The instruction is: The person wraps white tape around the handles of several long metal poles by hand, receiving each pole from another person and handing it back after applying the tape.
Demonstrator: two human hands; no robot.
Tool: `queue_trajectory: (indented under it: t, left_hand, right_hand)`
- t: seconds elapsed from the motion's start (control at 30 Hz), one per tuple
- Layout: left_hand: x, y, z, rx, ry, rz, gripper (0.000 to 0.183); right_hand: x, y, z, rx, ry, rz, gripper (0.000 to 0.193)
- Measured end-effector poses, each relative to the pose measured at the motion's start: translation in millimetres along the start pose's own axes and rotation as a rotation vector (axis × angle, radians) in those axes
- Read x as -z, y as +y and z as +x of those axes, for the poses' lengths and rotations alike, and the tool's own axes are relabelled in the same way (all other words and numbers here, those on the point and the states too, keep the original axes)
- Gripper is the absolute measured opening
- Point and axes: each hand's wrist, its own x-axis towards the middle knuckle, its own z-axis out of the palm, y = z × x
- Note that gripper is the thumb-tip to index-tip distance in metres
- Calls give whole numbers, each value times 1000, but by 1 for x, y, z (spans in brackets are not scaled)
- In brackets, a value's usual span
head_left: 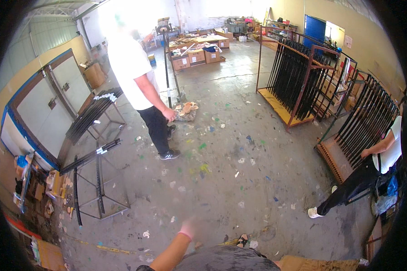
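Observation:
My left hand [188, 228] reaches out ahead of my body from the lower edge, low in the head view. It wears something pink at the wrist, and its fingers are smeared by motion, so I cannot make out their pose or anything in them. Around it I see only the grey concrete floor [203, 180], flecked with paint. My right hand is out of view. A metal frame stand [99, 189] with a few black rods [108, 147] on it is the nearest furniture, to the left.
A person in a white shirt [129, 67] stands ahead; another person [389, 149] sits or leans at the right beside a rack of black rods [362, 122]. Farther back are a tall rack [298, 90], cardboard boxes [196, 56] and a rod-laden stand [92, 113]. Cardboard [316, 264] lies beside me.

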Motion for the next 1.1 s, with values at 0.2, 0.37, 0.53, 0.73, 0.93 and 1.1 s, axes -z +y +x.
queue_trajectory:
  t: [0.2, 0.37, 0.53, 0.73, 0.93, 1.1]
  left_hand:
    - [-10, 8, 20, 52, -55, -254, 26]
    - [-5, 25, 18, 94, 80, -323, 32]
    - [14, 107, 6, 65, 203, -278, 36]
    - [46, 213, 26, -149, 378, 119, 48]
    - [94, 280, 69, -615, 692, 592, 61]
    - [163, 335, 131, -573, 933, 821, 75]
  right_hand:
    - [-4, -34, 40, 186, 49, 138, 10]
    - [-8, -37, 61, 246, 20, 64, 9]
    - [10, -20, 39, 216, -91, -111, 12]
    - [23, -16, 4, 125, -124, -176, 14]
    - [25, -20, -4, 134, -49, -126, 17]
    - [22, -19, -15, 152, 33, -88, 19]
